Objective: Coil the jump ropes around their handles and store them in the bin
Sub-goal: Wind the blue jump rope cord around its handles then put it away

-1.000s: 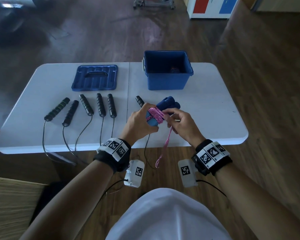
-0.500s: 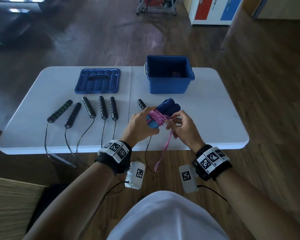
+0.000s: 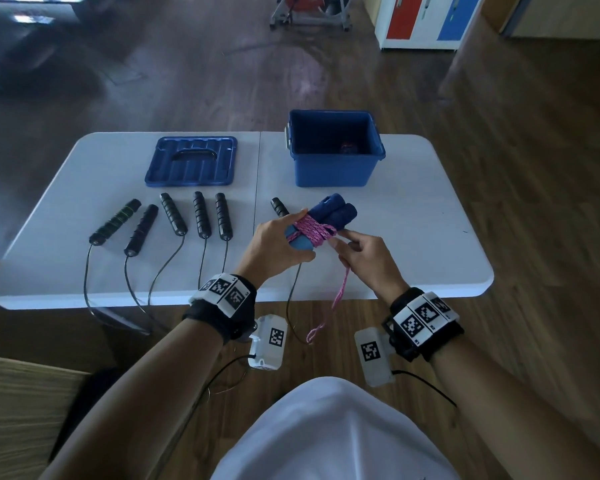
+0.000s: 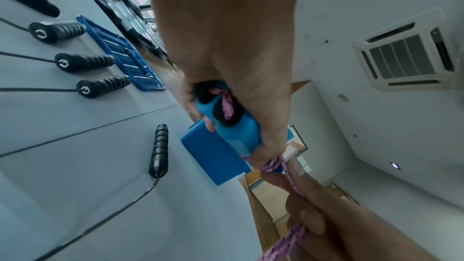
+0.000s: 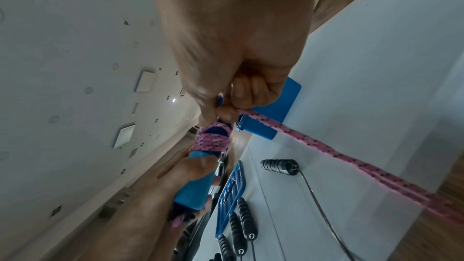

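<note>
Pink rope (image 3: 314,230) wraps the 2 blue handles (image 3: 329,216) I grip in my left hand (image 3: 274,247); my right hand (image 3: 364,258) pinches its loose tail above the table (image 3: 413,237).

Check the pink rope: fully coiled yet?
Not fully. Braided pink rope wraps the blue handles, but a doubled tail hangs from the right hand.

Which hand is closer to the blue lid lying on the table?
Left. The left hand grips the blue handles in front of and to the right of the blue lid. The right hand pinches the pink rope farther right.
</note>
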